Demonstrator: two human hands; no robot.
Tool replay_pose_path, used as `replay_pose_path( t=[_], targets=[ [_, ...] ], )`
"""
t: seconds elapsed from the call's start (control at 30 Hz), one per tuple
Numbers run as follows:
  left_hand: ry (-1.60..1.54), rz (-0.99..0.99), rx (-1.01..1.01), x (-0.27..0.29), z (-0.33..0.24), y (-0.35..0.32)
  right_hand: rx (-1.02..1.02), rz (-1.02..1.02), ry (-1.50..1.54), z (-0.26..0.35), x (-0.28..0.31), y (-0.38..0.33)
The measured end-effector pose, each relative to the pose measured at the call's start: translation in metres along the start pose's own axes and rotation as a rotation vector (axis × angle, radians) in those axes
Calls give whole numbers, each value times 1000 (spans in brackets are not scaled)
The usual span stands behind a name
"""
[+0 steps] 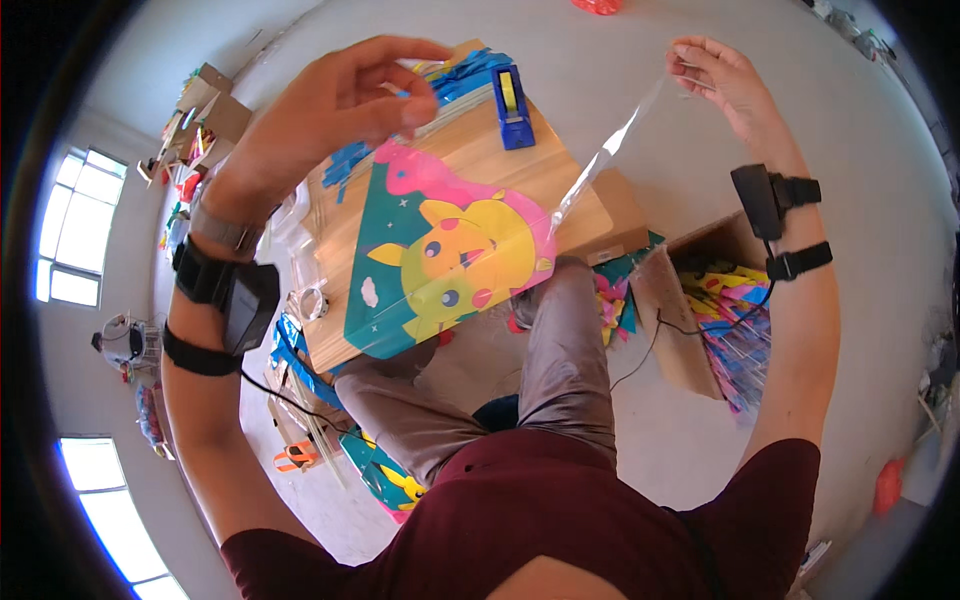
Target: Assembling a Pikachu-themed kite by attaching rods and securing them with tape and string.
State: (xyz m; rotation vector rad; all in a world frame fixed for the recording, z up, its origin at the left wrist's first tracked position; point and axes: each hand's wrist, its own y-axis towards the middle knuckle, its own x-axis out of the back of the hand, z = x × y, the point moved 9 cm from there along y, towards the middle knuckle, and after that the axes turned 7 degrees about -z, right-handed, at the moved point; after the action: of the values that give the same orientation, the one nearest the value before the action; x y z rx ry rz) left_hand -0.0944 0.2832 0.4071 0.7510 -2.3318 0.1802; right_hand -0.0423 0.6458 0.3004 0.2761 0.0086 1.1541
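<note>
A triangular printed sheet [470,255] in green, pink and yellow, with a cartoon animal's face, lies on the wooden tabletop [565,150]. My right hand [715,75] is raised at the far right, its fingers pinched on a clear film strip [612,145]. The strip slants down to the sheet's pink right corner; whether it sticks there I cannot tell. Above the table's left side hovers my left hand [375,95], slightly blurred, fingers curved and apart with nothing seen in them. Just right of it stands a blue tape dispenser [514,115] with a yellow roll.
Blue shiny strips [465,75] lie along the table's far edge. A clear tape roll [312,303] sits at its left edge. Right of my legs, an open cardboard box [680,330] holds colourful printed sheets [725,320]. Cables run from bands on both my forearms.
</note>
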Motion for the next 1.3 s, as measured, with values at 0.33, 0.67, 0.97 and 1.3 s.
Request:
replay_pose_path(
  t=[0.33, 0.67, 0.97, 1.3],
  targets=[
    [-150, -162, 289, 23, 94, -43, -161, -295, -7, -92, 132, 55],
    [-355, -248, 363, 17, 152, -76, 39, -454, -155, -130, 119, 34],
    [-470, -292, 444, -17, 185, -100, 14, -474, -156, -207, 36, -28],
    [-596, -333, 507, -34, 215, -125, -61, -410, -166, -276, -12, -78]
  ],
)
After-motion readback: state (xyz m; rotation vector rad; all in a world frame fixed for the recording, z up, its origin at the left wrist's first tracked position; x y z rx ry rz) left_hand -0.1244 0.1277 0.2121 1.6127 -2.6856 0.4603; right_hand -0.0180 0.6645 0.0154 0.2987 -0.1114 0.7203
